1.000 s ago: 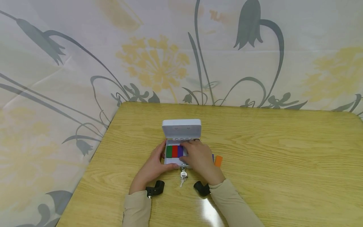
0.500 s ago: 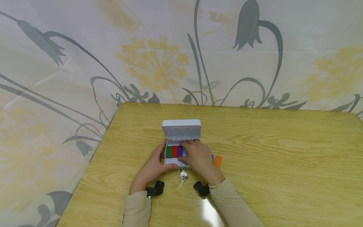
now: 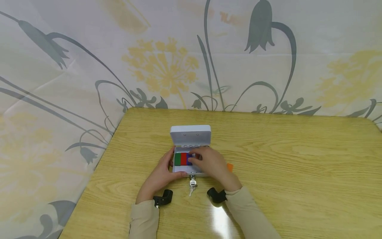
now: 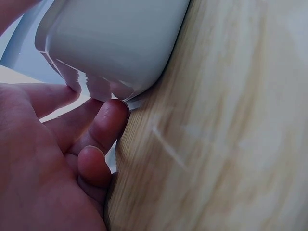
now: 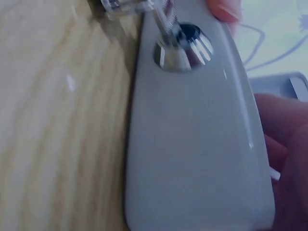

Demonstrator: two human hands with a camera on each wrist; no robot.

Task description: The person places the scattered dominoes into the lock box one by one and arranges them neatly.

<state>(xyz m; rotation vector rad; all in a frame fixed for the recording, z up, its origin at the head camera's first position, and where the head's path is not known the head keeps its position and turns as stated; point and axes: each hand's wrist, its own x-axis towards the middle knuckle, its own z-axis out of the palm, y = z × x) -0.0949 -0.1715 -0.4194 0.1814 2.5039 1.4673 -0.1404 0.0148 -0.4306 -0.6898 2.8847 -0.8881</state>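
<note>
Fingers [image 4: 103,127]: left hand's [image 3: 162,172] curved wide round white box [image 3: 191,136]; right hand's [image 3: 211,163] slightly parted at purple block [image 3: 188,163] — hold unclear. Wood-grain table [image 3: 283,166] shone at box's five o'clock — flowered backdrop [image 3: 238,66] filled twelve.

Box [image 5: 192,139] touching the left fingers [image 4: 109,121] is smooth, super glossy. Shiny metal lock [image 5: 172,57] near the thumb [image 3: 181,175], wood-grain tabletop [image 5: 67,149] below.

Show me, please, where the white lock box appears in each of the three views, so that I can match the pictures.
Head: the white lock box stands open, just below the picture's centre.
Left wrist: a rounded corner of it, top left to centre, above the left hand.
Right wrist: its lock side, top to bottom, right of centre.
Shared landmark: the wood-grain table.
</note>
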